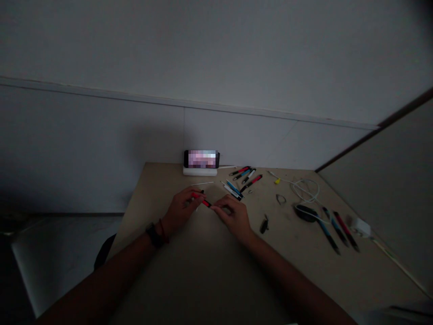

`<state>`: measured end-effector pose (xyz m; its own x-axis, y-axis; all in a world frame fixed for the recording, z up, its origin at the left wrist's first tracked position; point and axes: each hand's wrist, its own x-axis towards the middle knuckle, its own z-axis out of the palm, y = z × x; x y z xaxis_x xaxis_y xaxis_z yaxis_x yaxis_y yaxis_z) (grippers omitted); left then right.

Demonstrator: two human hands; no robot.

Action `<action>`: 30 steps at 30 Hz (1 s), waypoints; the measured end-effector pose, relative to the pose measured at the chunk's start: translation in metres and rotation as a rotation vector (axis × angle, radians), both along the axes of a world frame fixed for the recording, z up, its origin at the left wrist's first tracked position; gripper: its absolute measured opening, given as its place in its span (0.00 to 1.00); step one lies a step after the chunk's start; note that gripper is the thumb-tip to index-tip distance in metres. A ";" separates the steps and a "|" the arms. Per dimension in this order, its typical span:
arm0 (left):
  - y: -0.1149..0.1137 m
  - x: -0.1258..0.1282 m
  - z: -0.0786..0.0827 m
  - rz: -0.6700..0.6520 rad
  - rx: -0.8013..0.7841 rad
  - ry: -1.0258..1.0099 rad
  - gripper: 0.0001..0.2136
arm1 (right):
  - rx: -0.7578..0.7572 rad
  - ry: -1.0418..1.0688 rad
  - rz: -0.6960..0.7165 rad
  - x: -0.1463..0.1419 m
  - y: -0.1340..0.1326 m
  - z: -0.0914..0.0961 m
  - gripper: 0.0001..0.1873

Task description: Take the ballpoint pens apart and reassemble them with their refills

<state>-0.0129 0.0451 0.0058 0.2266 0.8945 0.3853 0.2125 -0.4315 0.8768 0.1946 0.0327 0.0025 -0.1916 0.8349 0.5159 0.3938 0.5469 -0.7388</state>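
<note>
My left hand (182, 210) and my right hand (233, 217) meet over the middle of a pale wooden table (287, 253). Between them lies a red and black pen (203, 200), held by the fingers of both hands. Its ends are partly hidden by my fingers. A small dark piece (202, 192) shows just behind the pen, but I cannot tell what it is. A thin white stick (202, 183) lies a little beyond my left hand. Several pens (233, 189) lie just past my right fingertips.
A pixelated phone (201, 159) stands on a white dock (199, 171) at the back edge. More pens (333, 230) lie at the right, near a white cable (306, 189), a black oval object (306, 213) and a white charger (361, 227). A wall (203, 131) rises behind the table.
</note>
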 end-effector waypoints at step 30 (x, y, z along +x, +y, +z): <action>-0.008 0.009 -0.002 0.021 0.354 0.475 0.10 | -0.005 -0.056 0.064 -0.005 -0.013 0.020 0.10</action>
<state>-0.0035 0.0368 0.0036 0.4310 0.7362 0.5218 0.5577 -0.6719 0.4873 0.1900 0.0193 0.0227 -0.2734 0.8226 0.4987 0.3992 0.5687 -0.7192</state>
